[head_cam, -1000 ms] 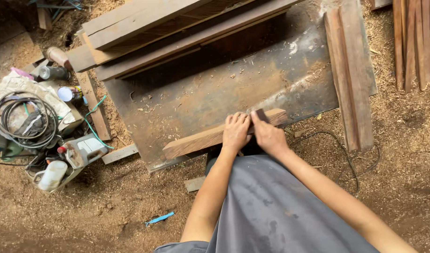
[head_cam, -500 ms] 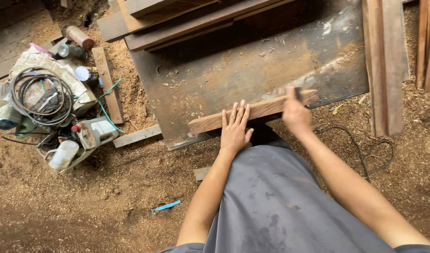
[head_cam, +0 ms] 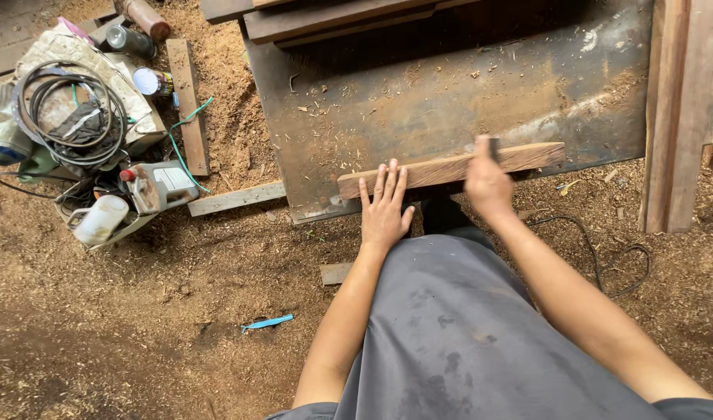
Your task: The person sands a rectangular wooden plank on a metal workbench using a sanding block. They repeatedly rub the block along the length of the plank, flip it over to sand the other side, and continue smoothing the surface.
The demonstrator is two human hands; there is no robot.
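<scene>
The wooden board [head_cam: 450, 167] lies flat along the near edge of a dark, rusty metal sheet [head_cam: 419, 93], its length running left to right and rising a little toward the right. My left hand [head_cam: 385, 211] rests palm-down on the board's left part, fingers spread and stretched flat across the top face, so that grip is apart, pressing rather than clasping. My right hand [head_cam: 487, 180] sits over the middle of the board, fist curled together around a small dark object [head_cam: 493, 145] whose tip shows above my knuckles; the hand is blurred and I cannot tell what the object is. Both my forearms reach forward over my grey garment [head_cam: 481, 334].

The metal sheet is dusted with sawdust and chips. Dark planks [head_cam: 333, 15] lie stacked across its far edge, and more planks [head_cam: 679, 109] stand along its right side. Left of the sheet, on the sawdust-covered ground [head_cam: 139, 327], a thin wooden strip [head_cam: 236, 198] lies just beside the sheet's corner and another short batten [head_cam: 189, 105] lies farther up. Well apart to the left sits a heap with a coiled black cable [head_cam: 61, 109], a white bottle [head_cam: 100, 220] and a clear plastic jug with a red cap [head_cam: 160, 185]. A blue scrap [head_cam: 267, 322] lies on the ground near my left arm, and a black cord [head_cam: 613, 257] loops on the ground at right.
</scene>
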